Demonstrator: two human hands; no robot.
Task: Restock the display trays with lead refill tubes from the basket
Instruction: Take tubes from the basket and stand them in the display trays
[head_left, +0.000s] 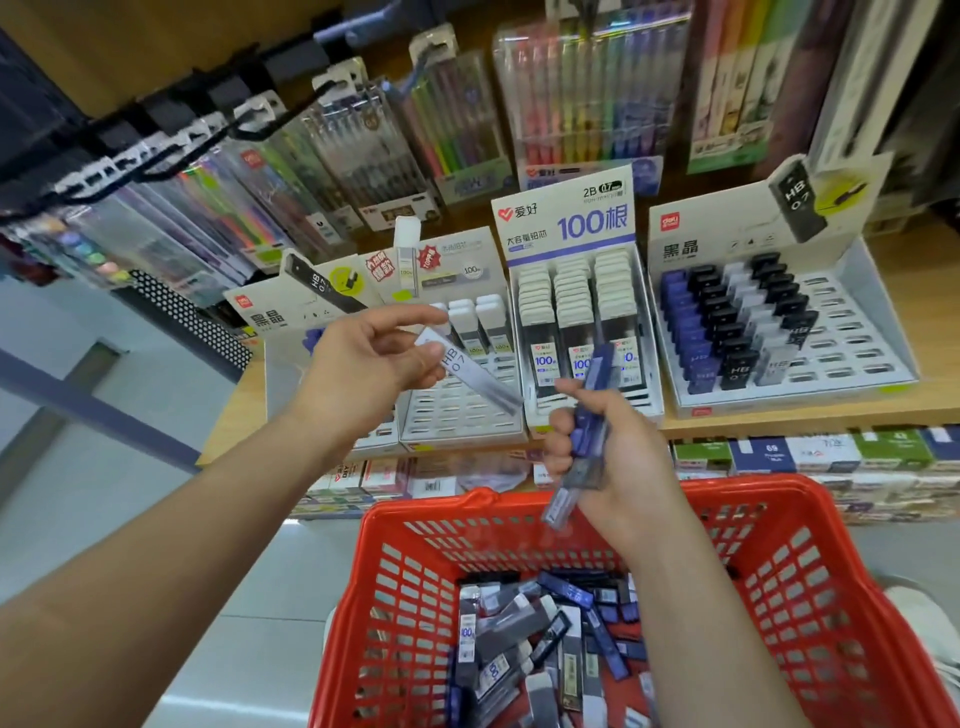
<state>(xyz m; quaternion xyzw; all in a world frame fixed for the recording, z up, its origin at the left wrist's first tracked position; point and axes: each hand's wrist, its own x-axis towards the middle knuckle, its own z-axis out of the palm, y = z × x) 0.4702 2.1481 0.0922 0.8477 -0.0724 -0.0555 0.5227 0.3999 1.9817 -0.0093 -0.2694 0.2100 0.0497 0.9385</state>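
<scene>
Left hand (374, 353) pinches one end of a grey lead refill tube (470, 374), marked HB 0.7, between thumb and fingertips, holding it slanted above the left display tray (457, 421). Right hand (610, 460), fingers curled tight, grips a bundle of blue tubes (587, 415) above the far rim of the red basket (737, 491). Loose tubes (545, 639) lie heaped in the basket, near. A partly filled tray (852, 332) stands far right.
</scene>
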